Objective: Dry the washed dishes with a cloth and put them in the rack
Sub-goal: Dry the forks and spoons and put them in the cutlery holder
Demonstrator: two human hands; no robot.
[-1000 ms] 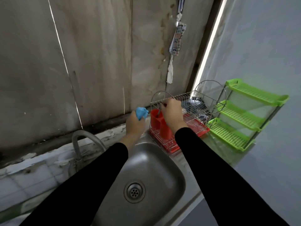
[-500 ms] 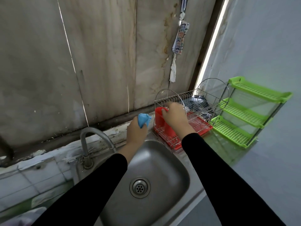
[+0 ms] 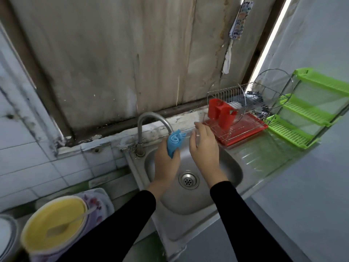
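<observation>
Now your left hand [image 3: 166, 163] clenches one blue cloth [image 3: 174, 142] above the sink [image 3: 231, 173]; your right hand [image 3: 204, 146] hovers there slack, empty; one rack [image 3: 245, 132] stands right of it.

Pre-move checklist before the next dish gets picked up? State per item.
1. Cloth in hand: left hand grips the blue cloth over the sink. Ok.
2. Free hand: right hand is open and holds nothing. Ok.
3. Next dish in view: yellow bowl at lower left. Ok.
4. Bowl empty: a spoon lies in it. Not ok.
5. Rack space: rack has free wire slots beside the red cutlery holder. Ok.
6. Bowl washed: cannot tell.
</observation>
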